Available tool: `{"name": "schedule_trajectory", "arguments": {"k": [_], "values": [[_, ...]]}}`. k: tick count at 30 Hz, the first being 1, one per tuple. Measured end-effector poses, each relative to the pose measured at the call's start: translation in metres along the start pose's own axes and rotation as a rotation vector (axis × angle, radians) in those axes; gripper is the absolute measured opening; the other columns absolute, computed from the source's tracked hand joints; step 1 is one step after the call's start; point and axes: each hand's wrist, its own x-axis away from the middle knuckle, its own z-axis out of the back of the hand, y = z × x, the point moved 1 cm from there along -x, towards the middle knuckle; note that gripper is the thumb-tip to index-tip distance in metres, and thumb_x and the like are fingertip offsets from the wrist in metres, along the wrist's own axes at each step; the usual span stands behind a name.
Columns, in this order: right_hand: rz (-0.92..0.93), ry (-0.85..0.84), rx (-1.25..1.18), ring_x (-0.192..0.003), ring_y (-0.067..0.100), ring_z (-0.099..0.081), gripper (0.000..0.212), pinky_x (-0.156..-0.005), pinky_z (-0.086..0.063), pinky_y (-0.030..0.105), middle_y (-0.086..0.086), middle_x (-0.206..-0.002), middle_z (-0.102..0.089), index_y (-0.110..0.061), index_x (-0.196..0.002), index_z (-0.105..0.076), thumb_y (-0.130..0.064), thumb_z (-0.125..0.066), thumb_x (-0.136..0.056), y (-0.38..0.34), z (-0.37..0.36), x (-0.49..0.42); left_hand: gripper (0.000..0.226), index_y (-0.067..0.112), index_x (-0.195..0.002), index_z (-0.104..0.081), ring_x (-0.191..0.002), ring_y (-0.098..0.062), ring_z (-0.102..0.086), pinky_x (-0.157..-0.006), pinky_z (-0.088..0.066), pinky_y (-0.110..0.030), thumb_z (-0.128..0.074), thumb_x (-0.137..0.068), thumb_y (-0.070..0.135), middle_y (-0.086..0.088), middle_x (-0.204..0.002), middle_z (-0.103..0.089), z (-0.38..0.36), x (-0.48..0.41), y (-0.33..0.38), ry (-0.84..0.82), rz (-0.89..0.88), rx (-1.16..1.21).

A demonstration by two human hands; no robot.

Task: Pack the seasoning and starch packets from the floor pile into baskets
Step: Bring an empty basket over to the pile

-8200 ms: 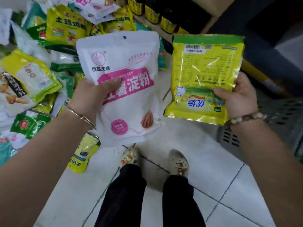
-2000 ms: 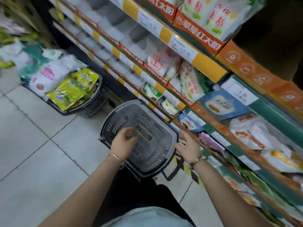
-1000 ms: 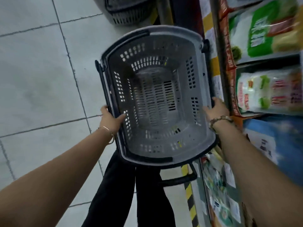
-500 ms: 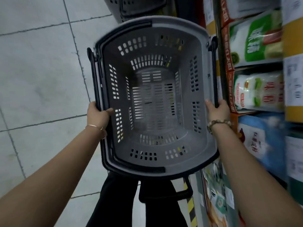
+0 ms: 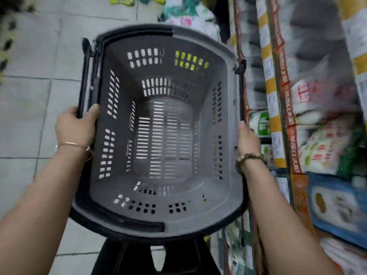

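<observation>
While both hands [image 5: 74, 129] grip its rims, basket [image 5: 222, 62] nears shelves [image 5: 276, 108].

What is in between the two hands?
A grey basket with nothing in it. The head view shows the left hand gripping its left rim and the right hand holding its right rim.

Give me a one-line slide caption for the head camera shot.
Left hand and right hand grip the side rims of an empty grey basket beside stocked shelves, packet pile ahead.

A grocery shop aisle: shelves [image 5: 290, 116] of bagged goods [image 5: 325, 139] with price tags [image 5: 273, 104], a grey shopping basket [image 5: 200, 39], tiled floor [image 5: 25, 116].
</observation>
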Motion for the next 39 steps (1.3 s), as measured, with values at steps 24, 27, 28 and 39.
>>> {"name": "schedule_trajectory", "arguments": {"k": [24,27,28,39], "values": [[0.135,-0.069,0.127,-0.106,0.038,-0.055,0.065,-0.079,-0.038,0.036,0.026,-0.117,-0.059,0.004,-0.107,-0.061,-0.051,-0.027,-0.098,-0.236,-0.157,0.011,0.055,-0.002,-0.090,-0.056,-0.099,-0.041,-0.056,-0.087,-0.044,-0.042,-0.055,-0.088,0.053,-0.024,-0.105,-0.062,0.136,-0.207,0.022,-0.026,0.126,-0.026],[0.125,-0.071,0.140,-0.113,0.039,-0.052,0.067,-0.086,-0.038,0.037,0.028,-0.123,-0.055,0.008,-0.117,-0.056,-0.049,-0.027,-0.099,-0.270,-0.173,-0.023,0.057,0.004,-0.079,-0.053,-0.091,-0.039,-0.058,-0.088,-0.046,-0.047,-0.052,-0.084,0.061,-0.021,-0.096,-0.064,0.119,-0.259,0.040,-0.045,0.139,-0.066],[0.132,-0.063,0.137,-0.112,0.038,-0.052,0.067,-0.084,-0.038,0.036,0.028,-0.122,-0.055,0.009,-0.116,-0.056,-0.049,-0.027,-0.099,-0.285,-0.179,-0.036,0.056,0.006,-0.079,-0.052,-0.092,-0.039,-0.057,-0.090,-0.046,-0.048,-0.052,-0.084,0.062,-0.020,-0.096,-0.063,0.114,-0.277,0.051,-0.048,0.146,-0.072],[0.141,-0.050,0.096,-0.112,0.038,-0.051,0.067,-0.092,-0.038,0.037,0.028,-0.122,-0.055,0.006,-0.119,-0.055,-0.050,-0.025,-0.099,-0.467,-0.205,-0.169,0.064,-0.004,-0.114,-0.055,-0.110,-0.041,-0.052,-0.093,-0.041,-0.044,-0.054,-0.088,0.054,-0.024,-0.121,-0.058,0.068,-0.457,0.193,-0.029,0.110,-0.039]]}}
